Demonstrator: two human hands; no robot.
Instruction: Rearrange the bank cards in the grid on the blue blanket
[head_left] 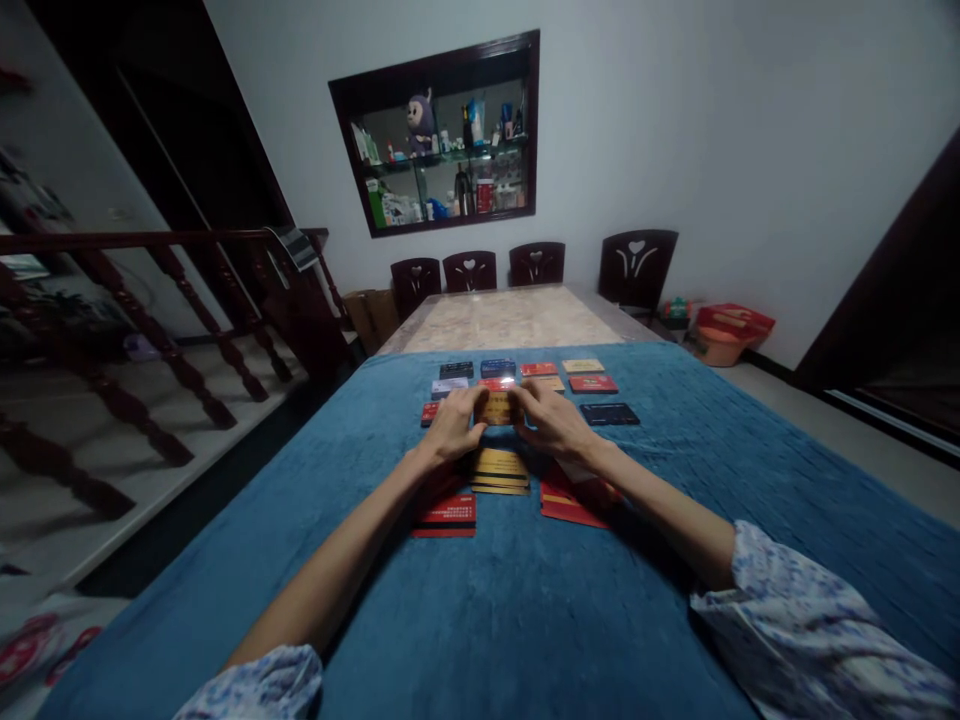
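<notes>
Between both hands is a gold card [499, 408], gripped by its left and right edges. My left hand [452, 425] pinches the left side, and my right hand [551, 420] the right side. Just below lies a fanned pile of gold cards [501, 472]. Red cards [446, 517] rest under my left forearm, and more red cards [574, 500] sit partly hidden beneath my right forearm. Beyond the hands are rows of cards: a black card [610, 414], a red card [592, 384], a dark blue stack [498, 368] and several others, some covered by my fingers.
A blue cloth [337, 590] covers the near part of the long table, whose pale top [510, 318] shows at the far end. Dark chairs [637, 265] stand around that end. A wooden railing [135, 300] runs along the left, and a pink bucket [720, 345] sits on the floor at right.
</notes>
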